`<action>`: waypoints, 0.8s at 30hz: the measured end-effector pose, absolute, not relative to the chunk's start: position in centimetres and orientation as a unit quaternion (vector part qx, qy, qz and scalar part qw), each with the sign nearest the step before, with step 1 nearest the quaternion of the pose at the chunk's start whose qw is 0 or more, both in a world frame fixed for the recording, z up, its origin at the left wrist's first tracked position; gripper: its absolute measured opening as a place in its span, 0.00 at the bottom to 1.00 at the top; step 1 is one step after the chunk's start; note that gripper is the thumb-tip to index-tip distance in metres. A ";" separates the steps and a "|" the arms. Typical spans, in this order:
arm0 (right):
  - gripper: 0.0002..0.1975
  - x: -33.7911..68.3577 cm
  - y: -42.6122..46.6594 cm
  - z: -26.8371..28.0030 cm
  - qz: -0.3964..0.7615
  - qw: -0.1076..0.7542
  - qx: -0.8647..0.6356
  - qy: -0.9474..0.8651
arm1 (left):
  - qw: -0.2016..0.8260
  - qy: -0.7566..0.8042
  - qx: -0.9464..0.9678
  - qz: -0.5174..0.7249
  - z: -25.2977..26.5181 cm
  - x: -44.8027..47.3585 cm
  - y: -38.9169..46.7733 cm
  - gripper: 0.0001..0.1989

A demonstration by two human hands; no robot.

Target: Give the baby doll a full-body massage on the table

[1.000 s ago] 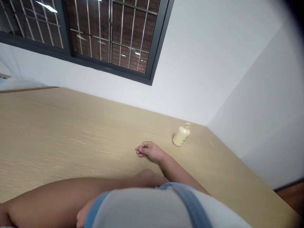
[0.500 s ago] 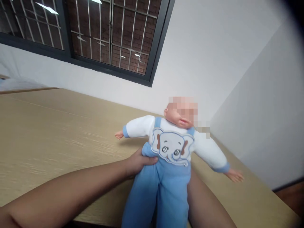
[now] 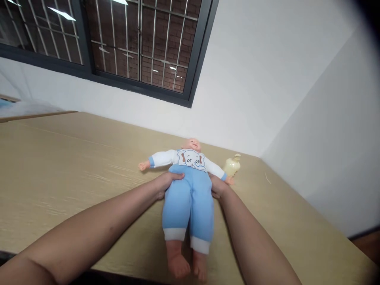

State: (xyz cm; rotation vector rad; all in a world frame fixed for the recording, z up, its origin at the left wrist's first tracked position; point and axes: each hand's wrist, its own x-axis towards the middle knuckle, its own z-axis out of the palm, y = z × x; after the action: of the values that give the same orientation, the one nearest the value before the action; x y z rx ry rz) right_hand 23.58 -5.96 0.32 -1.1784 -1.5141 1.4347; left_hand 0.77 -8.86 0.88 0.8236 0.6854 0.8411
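A baby doll in blue overalls with an elephant patch lies on its back on the wooden table, head toward the wall and bare feet toward me. My left hand grips it at the hip, thumb on top of the blue cloth and the other fingers partly hidden beneath. On the other hip is my right hand, closed around the doll's side, with its fingertips mostly out of sight behind the body. Both doll arms stretch out sideways in white sleeves.
Beyond the doll's arm on the right stands a pale yellow pump bottle. A thin pale strip lies on the table farther right. At the back are a white wall and a barred window; clear plastic shows at the far left.
The doll has gone from held up and tilted toward me to lying back on the table, farther away. Its feet and the pump bottle now show fully, and my right hand has come into sight.
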 end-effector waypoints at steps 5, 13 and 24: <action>0.19 24.2 -5.4 -1.2 0.647 0.337 -0.419 -0.540 | 0.699 0.384 0.454 0.398 0.9 0.0 -8.3 0.30; 0.16 24.6 -5.1 -1.5 0.591 0.299 -0.475 -0.579 | 0.581 0.420 0.611 0.336 1.4 -1.8 -7.2 0.36; 0.13 23.7 -6.5 1.5 0.270 0.144 -0.608 -0.733 | 0.270 0.589 0.725 0.234 1.7 -2.7 -6.4 0.51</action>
State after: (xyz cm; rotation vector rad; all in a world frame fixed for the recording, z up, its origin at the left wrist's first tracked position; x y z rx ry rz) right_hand 23.66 -6.52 1.49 -1.7518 -2.1131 0.7786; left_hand -2.70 -6.37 1.73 1.9528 1.5888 0.6310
